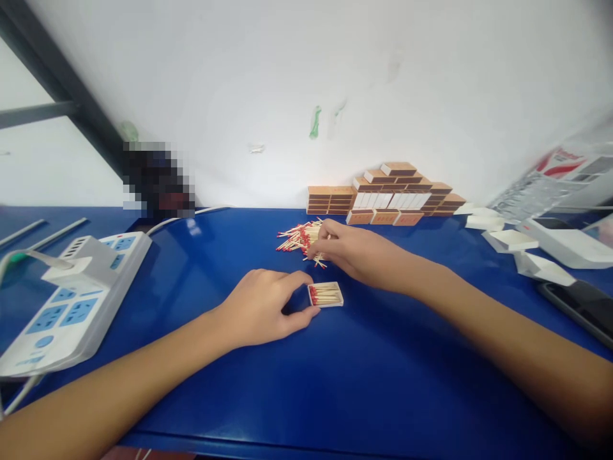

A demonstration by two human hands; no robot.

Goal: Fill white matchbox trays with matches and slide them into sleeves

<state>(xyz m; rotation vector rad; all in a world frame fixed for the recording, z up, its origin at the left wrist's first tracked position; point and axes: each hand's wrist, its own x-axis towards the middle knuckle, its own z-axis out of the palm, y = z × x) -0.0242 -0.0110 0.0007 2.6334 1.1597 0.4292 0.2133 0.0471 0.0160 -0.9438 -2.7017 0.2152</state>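
A glossy blue tabletop [383,383] runs back to a scuffed white wall [215,83]. Against the wall, right of the middle, stands a stepped stack of small brown-and-white cardboard matchboxes [393,185]. A long white plastic power strip with blue socket panels [60,310] lies at the left side of the table. Toward the right edge are a clear plastic bottle with a red-and-white label [550,176], some folded white card pieces [510,241] and a dark flat phone [579,306].

The left forearm comes in from the lower left, its hand low over the table with the back up. The right forearm enters from the lower right and reaches farther across, the wrist bent so the fingers point down and to the left.

The left hand [263,306] pinches the left end of a small open white cardboard matchbox tray [330,305], thumb at the near edge and forefinger at the far one; red-tipped wooden matches [326,294] lie in it. The right hand [357,252] has its thumb and fingers drawn close together at a loose heap of red-tipped matches [293,239] behind the tray; whether it grips any, I cannot tell.
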